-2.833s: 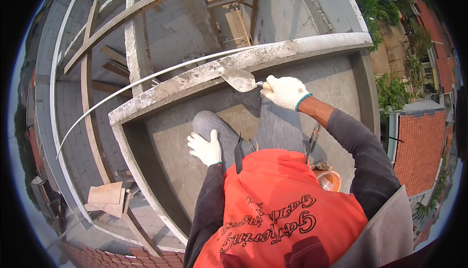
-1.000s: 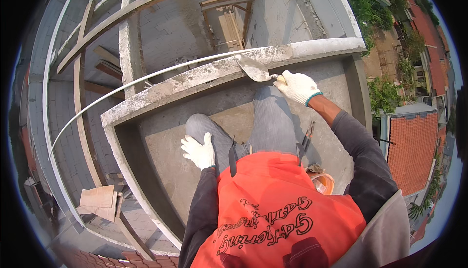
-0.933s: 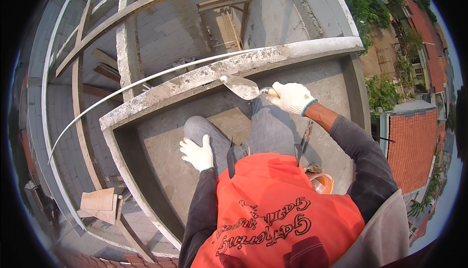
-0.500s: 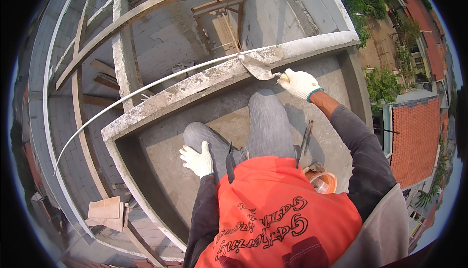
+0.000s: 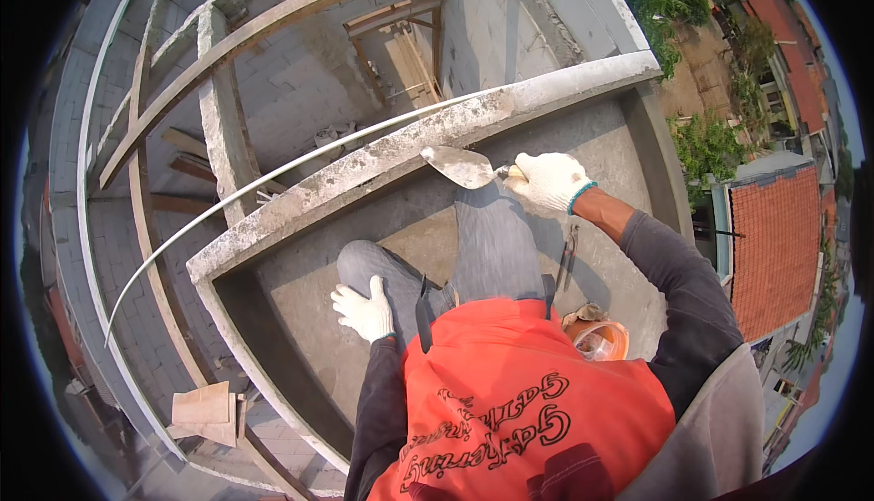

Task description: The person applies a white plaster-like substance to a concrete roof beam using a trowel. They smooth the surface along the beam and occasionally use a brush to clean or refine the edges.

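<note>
In a white knit glove, my right hand [image 5: 549,180] is closed round the handle of a trowel [image 5: 461,168]. The trowel's pale, cement-smeared blade points left, by the inner edge of the concrete parapet [image 5: 364,166] and just above my right knee. Whether the blade touches the wall, I cannot tell. My left hand [image 5: 366,309], gloved too, rests on my left thigh with its fingers spread and nothing in it. I squat on the grey cement floor [image 5: 314,319] inside the low walls.
An orange container [image 5: 603,342] stands by my right hip, with a thin dark tool [image 5: 566,260] nearby on the floor. Along the parapet runs a white pipe [image 5: 319,148]. Beyond it the building drops to a deep room crossed by a wooden beam [image 5: 300,14]. Tiled roofs [image 5: 774,248] lie right.
My right hand has drawn the trowel back toward me and leftward, off the parapet's top to its inner side. The left hand stays on my thigh. The view has shifted slightly.
</note>
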Demonstrator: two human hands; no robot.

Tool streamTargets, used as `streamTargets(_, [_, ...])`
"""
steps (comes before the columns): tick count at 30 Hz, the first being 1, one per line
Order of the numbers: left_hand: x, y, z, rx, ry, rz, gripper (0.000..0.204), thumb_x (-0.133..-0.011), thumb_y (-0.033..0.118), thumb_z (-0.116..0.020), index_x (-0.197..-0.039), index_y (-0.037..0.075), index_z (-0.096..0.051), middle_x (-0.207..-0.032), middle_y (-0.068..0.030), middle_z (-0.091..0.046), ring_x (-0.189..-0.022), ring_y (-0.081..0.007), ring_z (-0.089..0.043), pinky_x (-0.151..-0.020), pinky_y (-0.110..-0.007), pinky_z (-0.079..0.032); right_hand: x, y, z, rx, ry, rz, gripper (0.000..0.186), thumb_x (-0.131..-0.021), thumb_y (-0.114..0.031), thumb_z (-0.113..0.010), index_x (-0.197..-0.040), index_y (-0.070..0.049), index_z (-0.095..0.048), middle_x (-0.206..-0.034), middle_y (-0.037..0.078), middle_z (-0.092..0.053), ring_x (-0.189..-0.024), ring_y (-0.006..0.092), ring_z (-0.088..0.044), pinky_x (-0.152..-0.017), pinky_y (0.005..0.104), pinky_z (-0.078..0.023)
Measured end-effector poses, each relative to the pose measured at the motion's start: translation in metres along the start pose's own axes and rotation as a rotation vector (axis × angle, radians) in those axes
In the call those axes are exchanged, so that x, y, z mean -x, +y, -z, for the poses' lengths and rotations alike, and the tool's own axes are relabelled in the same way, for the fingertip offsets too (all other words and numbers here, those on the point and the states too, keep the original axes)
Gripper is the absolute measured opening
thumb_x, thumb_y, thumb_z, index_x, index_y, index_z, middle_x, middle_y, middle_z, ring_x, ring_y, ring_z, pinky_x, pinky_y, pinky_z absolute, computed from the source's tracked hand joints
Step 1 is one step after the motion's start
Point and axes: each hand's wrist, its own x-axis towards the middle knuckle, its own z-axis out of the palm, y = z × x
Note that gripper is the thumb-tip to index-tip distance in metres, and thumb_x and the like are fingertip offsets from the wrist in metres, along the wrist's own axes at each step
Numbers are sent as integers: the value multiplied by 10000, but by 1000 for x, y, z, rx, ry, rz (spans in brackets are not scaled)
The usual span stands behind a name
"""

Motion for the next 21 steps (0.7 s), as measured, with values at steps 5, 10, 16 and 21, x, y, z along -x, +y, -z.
streamTargets(5, [2,2,0,0,-2,-20,1069,-1028,769,-572,-1674,-59,-372,-1736,-334,-356,-1610,-487,-348,-1255,-716,-317,10,-29,1,-1,-10,13,469,-1061,-538,-626,-1118,-78,-698,-984,225,-794,-941,431,-781,-864,544,-596])
streamTargets(10, [-1,-7,-6,23,60,-19,1063,-1006,740,-634,-1659,-60,-381,-1726,-325,-371,-1601,-465,-364,-1241,-715,-343,1,10,5,-21,-52,-72,457,-1053,-528,-640,-1152,-88,-716,-1057,212,-803,-1007,411,-785,-917,526,-592])
streamTargets(16, [1,-1,3,17,-34,-7,1089,-1041,785,-530,-1699,-60,-332,-1764,-336,-320,-1629,-504,-320,-1278,-705,-286,18,-31,-1,-7,4,8,457,-1052,-524,-654,-1157,-83,-710,-1016,233,-792,-980,439,-775,-896,550,-593])
streamTargets(21, [0,4,7,6,-69,9,1099,-1037,790,-534,-1711,-49,-310,-1769,-332,-312,-1635,-489,-320,-1267,-703,-315,-20,92,20,-66,130,-323,550,-1080,-570,-573,-1163,-45,-716,-1121,246,-798,-1086,432,-768,-946,537,-589])
